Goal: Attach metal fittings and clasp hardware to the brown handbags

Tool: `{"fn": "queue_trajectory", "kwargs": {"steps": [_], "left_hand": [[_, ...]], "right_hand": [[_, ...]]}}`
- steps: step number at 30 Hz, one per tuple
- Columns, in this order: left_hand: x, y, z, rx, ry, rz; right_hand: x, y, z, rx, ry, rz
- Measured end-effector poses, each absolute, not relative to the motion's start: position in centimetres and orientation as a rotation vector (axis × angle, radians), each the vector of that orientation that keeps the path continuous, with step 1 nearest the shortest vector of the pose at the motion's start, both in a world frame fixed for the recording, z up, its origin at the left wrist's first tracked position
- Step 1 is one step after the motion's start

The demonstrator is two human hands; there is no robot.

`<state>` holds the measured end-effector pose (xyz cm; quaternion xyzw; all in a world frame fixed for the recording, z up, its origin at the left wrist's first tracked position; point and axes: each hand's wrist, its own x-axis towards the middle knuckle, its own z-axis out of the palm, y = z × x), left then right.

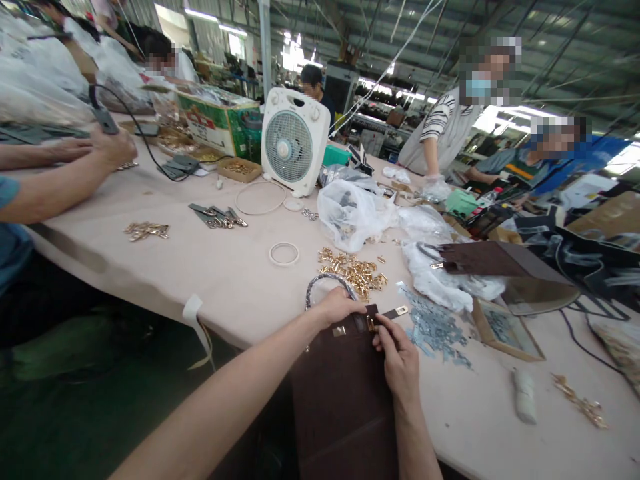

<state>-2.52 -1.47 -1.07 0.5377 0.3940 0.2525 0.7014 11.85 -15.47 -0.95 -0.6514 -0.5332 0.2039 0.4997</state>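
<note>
A dark brown handbag [345, 407] leans upright against the table edge in front of me, its patterned handle [311, 288] arching over the top. My left hand [340, 308] grips the bag's upper edge, thumb and fingers closed on it. Thumb and fingers of my right hand [401, 353] pinch a small gold metal fitting [371, 323] against the bag's front. From there a dark strap with a metal-plated end [399, 311] sticks out to the right. A small gold plate [339, 331] sits on the bag left of the fitting.
Gold fittings [357, 270] lie heaped beyond the bag, blue-grey metal plates [437, 330] to its right. Another brown bag [485, 259] rests farther right. A white fan [294, 140] stands at the back. A co-worker's hand [114, 143] is at left.
</note>
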Motion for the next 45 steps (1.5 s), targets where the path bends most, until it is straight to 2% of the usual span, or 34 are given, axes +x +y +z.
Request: {"fn": "queue_trajectory", "kwargs": {"steps": [9,17,29,37,45], "left_hand": [[-3.1,-2.0,0.4,1.196,0.847,0.584],[-3.0,-1.9,-0.1,1.287,0.786,0.565],[-3.1,-2.3,-0.2,1.398,0.773,0.61],[-2.8,-2.4,-0.4,1.451,0.842,0.623],[-2.4,-2.5,-0.5,1.48,0.942,0.608]], "right_hand": [[11.3,-15.3,-1.2,-1.559,-0.917,0.374],[12.3,-14.8,-1.1,-1.481,-0.873,0.846],[12.6,-15.2,-0.9,-1.432,-0.839,0.865],[12.0,-16.0,-1.2,-1.556,-0.912,0.62],[10.1,-16.7,-1.1,-1.608,-1.309,-0.342]]}}
